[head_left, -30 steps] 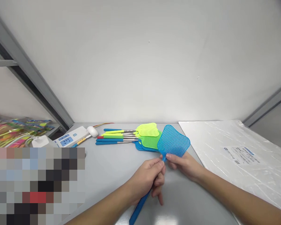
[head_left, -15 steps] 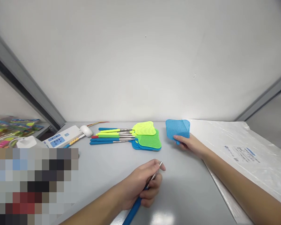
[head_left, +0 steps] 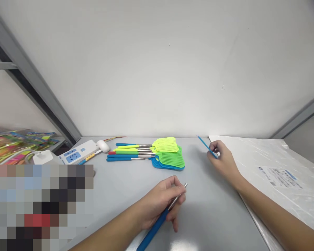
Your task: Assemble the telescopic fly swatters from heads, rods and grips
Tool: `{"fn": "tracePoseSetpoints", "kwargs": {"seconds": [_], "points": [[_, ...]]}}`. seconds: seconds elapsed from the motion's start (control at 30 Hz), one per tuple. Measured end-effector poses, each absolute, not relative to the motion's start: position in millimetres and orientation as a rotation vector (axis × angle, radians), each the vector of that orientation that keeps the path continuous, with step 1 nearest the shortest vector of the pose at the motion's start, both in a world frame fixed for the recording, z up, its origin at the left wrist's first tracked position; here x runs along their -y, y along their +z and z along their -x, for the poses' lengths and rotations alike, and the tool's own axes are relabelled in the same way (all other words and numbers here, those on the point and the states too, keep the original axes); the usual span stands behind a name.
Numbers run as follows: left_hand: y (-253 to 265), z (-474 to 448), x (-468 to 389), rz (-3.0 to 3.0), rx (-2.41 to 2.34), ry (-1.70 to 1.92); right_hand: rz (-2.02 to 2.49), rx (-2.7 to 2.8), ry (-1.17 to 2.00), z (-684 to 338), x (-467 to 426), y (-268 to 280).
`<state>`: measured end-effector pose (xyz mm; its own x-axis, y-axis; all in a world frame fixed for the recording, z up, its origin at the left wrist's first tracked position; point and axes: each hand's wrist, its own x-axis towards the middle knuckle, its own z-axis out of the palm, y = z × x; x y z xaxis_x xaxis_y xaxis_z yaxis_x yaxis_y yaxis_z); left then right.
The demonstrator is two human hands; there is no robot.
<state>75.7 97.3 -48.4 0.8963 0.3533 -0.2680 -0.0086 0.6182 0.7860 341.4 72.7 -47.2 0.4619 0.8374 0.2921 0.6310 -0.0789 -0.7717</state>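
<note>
My left hand (head_left: 165,204) is closed on a fly swatter handle (head_left: 155,228) with a blue grip. Its short metal rod slants up to the right, and the tip shows past my thumb. My right hand (head_left: 222,158) pinches a blue fly swatter head (head_left: 206,145) by its lower end. The head is turned edge-on, so it looks like a thin line. Handle and head are apart. Beyond my left hand lies a pile of fly swatters (head_left: 170,159) with yellow, green and blue mesh heads pointing right and coloured grips pointing left.
A white power strip (head_left: 80,152) and a white mouse (head_left: 103,146) lie left of the pile. Packaged colourful items (head_left: 13,143) are at the far left. A plastic-wrapped white sheet (head_left: 267,157) with a label covers the table's right side. A pale wall (head_left: 172,69) stands behind.
My right hand has turned the blue swatter head from nearly face-on to edge-on. The fingers of my left hand have loosened a little around the handle. The view has shifted slightly left.
</note>
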Motion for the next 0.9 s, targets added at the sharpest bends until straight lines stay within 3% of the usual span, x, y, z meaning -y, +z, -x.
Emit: {"fn": "tracePoseSetpoints", "kwargs": {"seconds": [0.3, 0.53, 0.7, 0.9], "points": [[-50.9, -76.3, -89.6, -1.140, -0.367, 0.036, 1.472, 1.710, -0.029, -328.4, -64.9, -60.1], [-19.7, -29.8, -69.9, -1.505, -0.554, -0.177, 1.287, 2.314, -0.161, -288.5, -54.6, -67.4], [-7.4, 50.7, -52.0, -1.360, -0.735, 0.073, 1.001, 2.670, -0.214, -223.2, -54.2, -57.5], [-24.5, 105.1, -35.2, -0.940, -0.709, 0.535, 0.930, 2.850, 0.121, -128.5, -81.0, -49.0]]}}
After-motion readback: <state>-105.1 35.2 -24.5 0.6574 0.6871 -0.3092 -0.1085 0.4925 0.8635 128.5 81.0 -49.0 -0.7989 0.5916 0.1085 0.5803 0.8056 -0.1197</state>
